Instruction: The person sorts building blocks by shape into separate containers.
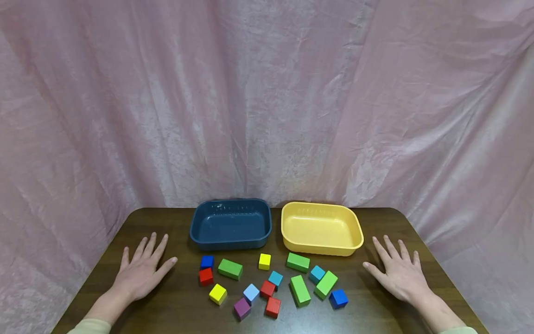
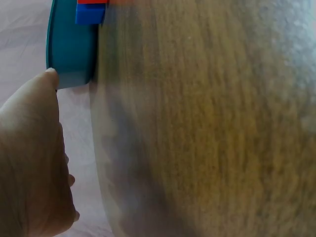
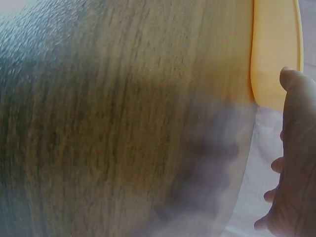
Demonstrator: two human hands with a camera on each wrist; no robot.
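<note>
Fingers (image 1: 160, 248) straight and spread on left hand (image 1: 138, 273) and right hand (image 1: 399, 271), nothing gripped. Hands at opposite sides of the table (image 1: 175, 308). 15 loose blocks (image 1: 267, 289) between them, nearer the person than blue tray (image 1: 233, 227) and yellow tray (image 1: 321, 227). Left thumb near 1 blue block (image 1: 207, 262).

Brown table (image 1: 175, 311), blue tray (image 1: 231, 227), yellow tray (image 1: 322, 228), blocks (image 1: 267, 289)

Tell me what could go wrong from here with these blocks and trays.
The dark blue tray and the yellow tray stand near the far edge of the table, so a push might tip one off. The purple block lies very close to the light blue block, so fingers grasping one could nudge the other.
</note>
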